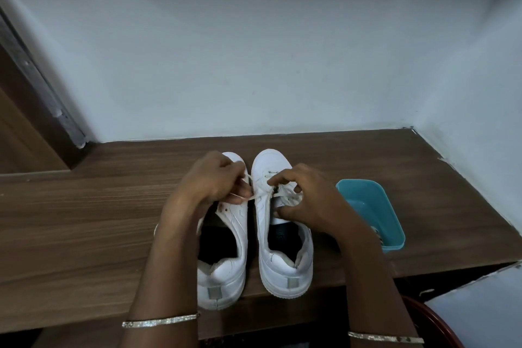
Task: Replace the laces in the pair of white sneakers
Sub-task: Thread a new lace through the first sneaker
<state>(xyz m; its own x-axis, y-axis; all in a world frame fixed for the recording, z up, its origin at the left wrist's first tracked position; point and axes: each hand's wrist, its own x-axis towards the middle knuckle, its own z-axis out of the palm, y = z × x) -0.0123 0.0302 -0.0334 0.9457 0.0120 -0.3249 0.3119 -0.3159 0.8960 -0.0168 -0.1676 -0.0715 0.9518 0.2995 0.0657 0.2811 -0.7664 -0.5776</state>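
Note:
Two white sneakers stand side by side on the wooden table (84, 220), toes pointing away from me. My left hand (210, 181) hovers over the left sneaker (226, 271) and pinches a white lace (255, 195) that runs across to the right sneaker (282, 271). My right hand (305, 198) rests over the right sneaker's eyelets, its curled fingers holding the lacing there. The left sneaker's visible eyelets look bare; much of its front is hidden by my hand.
A teal plastic tray (370, 206) sits on the table to the right of the shoes, partly behind my right forearm. White walls close in at the back and right. A dark red rounded object (440, 325) lies below the table's front edge.

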